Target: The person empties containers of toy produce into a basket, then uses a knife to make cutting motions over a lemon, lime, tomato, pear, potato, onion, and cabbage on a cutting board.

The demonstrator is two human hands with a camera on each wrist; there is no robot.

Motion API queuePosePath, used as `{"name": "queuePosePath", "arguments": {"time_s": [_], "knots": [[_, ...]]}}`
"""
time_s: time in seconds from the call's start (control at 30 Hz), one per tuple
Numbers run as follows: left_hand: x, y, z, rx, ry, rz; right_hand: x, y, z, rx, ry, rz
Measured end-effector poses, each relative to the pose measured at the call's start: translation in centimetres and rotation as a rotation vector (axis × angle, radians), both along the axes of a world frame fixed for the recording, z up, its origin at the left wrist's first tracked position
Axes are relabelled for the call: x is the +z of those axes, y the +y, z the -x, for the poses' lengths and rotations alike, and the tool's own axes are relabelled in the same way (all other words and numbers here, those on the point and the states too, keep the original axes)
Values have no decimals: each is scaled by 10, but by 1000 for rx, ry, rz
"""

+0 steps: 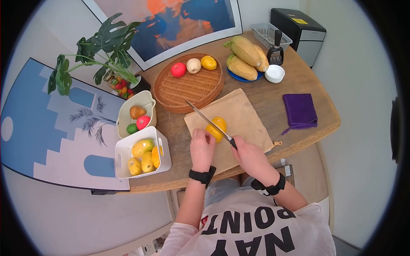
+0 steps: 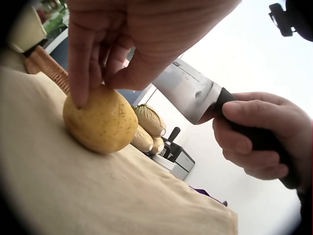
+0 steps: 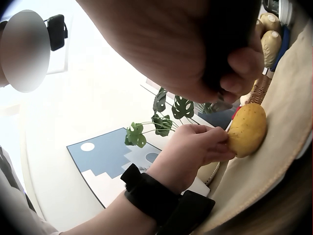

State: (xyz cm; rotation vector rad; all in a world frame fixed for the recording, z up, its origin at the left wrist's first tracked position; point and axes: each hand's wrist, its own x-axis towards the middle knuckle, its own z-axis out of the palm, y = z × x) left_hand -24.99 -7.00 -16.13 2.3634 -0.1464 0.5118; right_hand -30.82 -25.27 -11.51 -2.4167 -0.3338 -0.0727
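A yellow fruit (image 1: 218,128) lies on a beige cutting mat (image 1: 245,113) at the table's front. My left hand (image 1: 202,147) holds the fruit's near end with curled fingers; in the left wrist view an index fingertip (image 2: 78,98) presses on top of the fruit (image 2: 100,122). My right hand (image 1: 247,154) grips the black handle of a kitchen knife (image 1: 207,119). Its blade (image 2: 188,90) slants over the fruit, a little above it. The right wrist view shows the left hand (image 3: 198,147) against the fruit (image 3: 248,128), under my right hand (image 3: 195,49).
A wicker tray (image 1: 188,91) behind the mat carries three round fruits. Corn cobs on a blue plate (image 1: 243,63), stacked white bowls (image 1: 274,73) and a purple cloth (image 1: 300,111) sit to the right. Two white bins (image 1: 143,154) of fruit and a plant (image 1: 102,51) stand left.
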Motion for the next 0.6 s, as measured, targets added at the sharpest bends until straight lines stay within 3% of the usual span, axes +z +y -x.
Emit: {"name": "queuePosePath", "arguments": {"time_s": [0.6], "knots": [[0,2,2,8,7,5,-10,6,1,29,21,47]]}}
